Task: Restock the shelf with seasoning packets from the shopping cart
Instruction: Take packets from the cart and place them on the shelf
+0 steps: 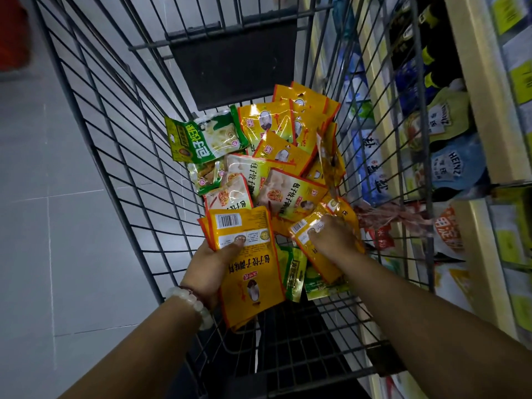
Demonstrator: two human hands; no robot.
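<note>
Fingers (230, 249) grip packets (247, 254) inside wire cart (121, 168), beside shelf (472, 116).

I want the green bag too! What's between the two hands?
Head view: green foil packets lie between the left hand and right hand.

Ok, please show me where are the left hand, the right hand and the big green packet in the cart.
left hand (210, 266), head view, on the back of the hand.
right hand (331, 240), head view, on the knuckles.
big green packet (205, 136), head view, on its printed front.
</note>
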